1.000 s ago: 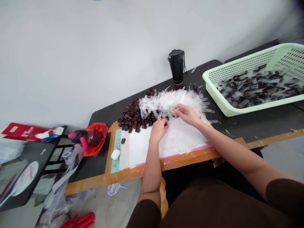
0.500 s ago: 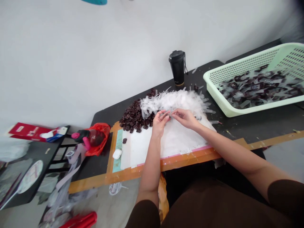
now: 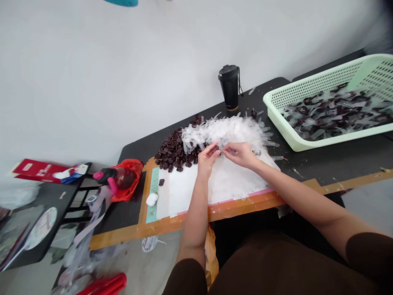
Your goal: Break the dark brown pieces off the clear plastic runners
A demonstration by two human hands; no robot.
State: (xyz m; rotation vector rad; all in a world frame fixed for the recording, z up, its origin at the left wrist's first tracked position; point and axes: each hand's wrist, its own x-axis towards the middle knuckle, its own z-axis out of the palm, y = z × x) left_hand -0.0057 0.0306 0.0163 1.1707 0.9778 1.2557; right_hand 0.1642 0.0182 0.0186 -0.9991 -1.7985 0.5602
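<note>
Dark brown pieces [image 3: 172,151] lay heaped on the counter [image 3: 316,162], left of and a little beyond the left hand [image 3: 205,160]. I saw the right hand [image 3: 241,154] beside it, their fingertips close over the white sheet [image 3: 181,192], with whitish translucent strips [image 3: 227,129] piled just on the far side. Watching remotely, I could not tell whether either hand was clamped on anything.
</note>
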